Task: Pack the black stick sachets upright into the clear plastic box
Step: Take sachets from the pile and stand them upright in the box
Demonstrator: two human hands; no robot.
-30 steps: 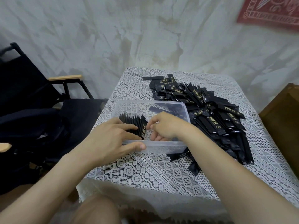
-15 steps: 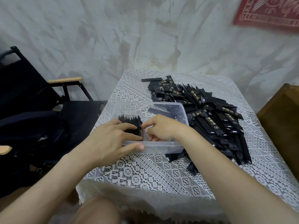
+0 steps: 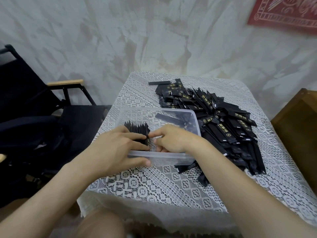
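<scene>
The clear plastic box sits on the lace-covered table in front of me. A row of black stick sachets stands upright at its left end. My left hand lies across that row with fingers stretched over it, and the thumb presses the box's front wall from outside. My right hand is inside the box, its index fingertip touching the right end of the row; the other fingers bend down toward the box floor. One loose sachet lies flat in the box. A big heap of sachets lies right of the box.
White lace tablecloth covers the small table. A black folding chair with a wooden armrest stands at the left. Brown wooden furniture is at the right edge. My knee shows below the table's front edge.
My right hand has slid left against the end of the upright row, squeezing it tighter toward my left hand. The left hand has stayed in place on the row and box.
</scene>
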